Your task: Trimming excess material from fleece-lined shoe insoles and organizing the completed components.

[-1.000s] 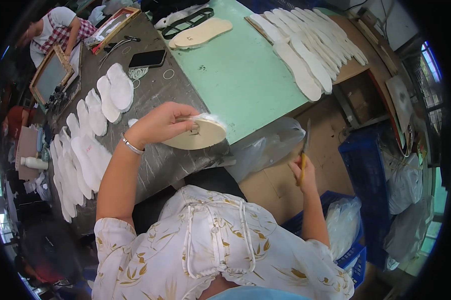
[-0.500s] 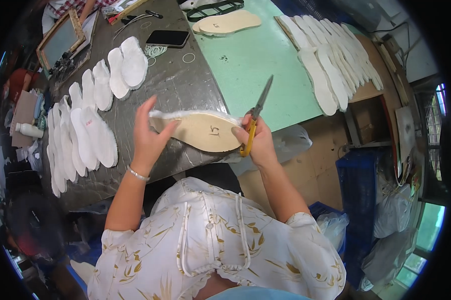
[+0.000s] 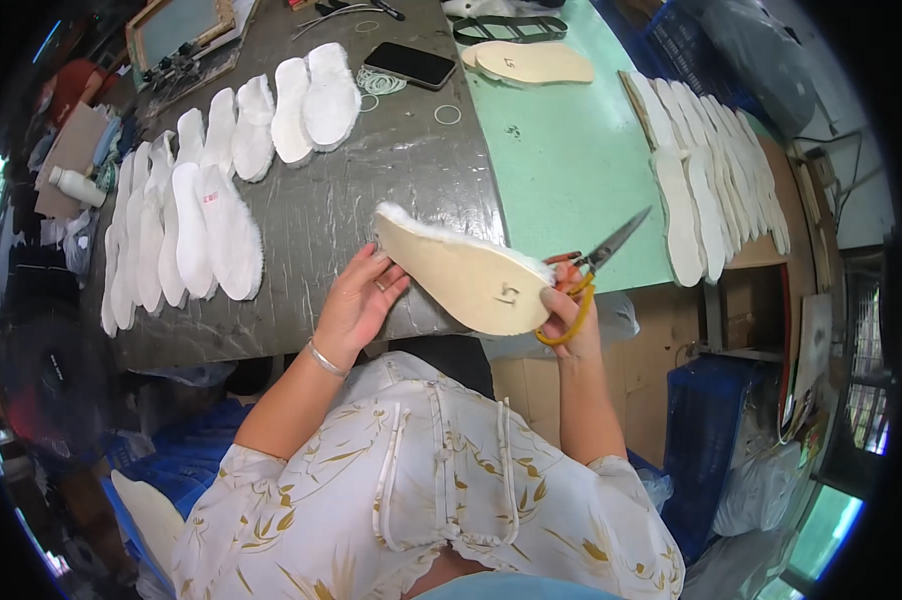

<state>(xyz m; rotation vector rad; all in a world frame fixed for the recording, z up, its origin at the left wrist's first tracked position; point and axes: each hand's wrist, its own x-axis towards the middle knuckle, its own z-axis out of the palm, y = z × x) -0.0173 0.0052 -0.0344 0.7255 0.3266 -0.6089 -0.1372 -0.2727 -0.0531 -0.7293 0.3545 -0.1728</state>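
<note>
A fleece-lined insole [image 3: 461,270], its tan face with a handwritten mark turned up and white pile showing along the far edge, is held above the table's front edge. My right hand [image 3: 577,322] grips its right end with the thumb on top. The same hand carries scissors [image 3: 603,250] with yellow and orange handles, blades parted slightly and pointing up and right, away from the insole. My left hand [image 3: 356,305] is closed at the insole's left end, fingers on its lower edge; part of the fingertips is hidden.
White fleece insoles [image 3: 196,220] lie in overlapping rows on the dark table [image 3: 321,240] at left. More insoles [image 3: 711,170] are lined up at right beyond a green mat [image 3: 571,160]. A phone [image 3: 411,65], rubber bands [image 3: 383,85] and tan insoles [image 3: 531,62] lie farther back.
The insole has tilted, its left end now higher and its right end lower. My left hand has gone from spread fingers to closing at the insole's lower edge. The scissors now point more to the right.
</note>
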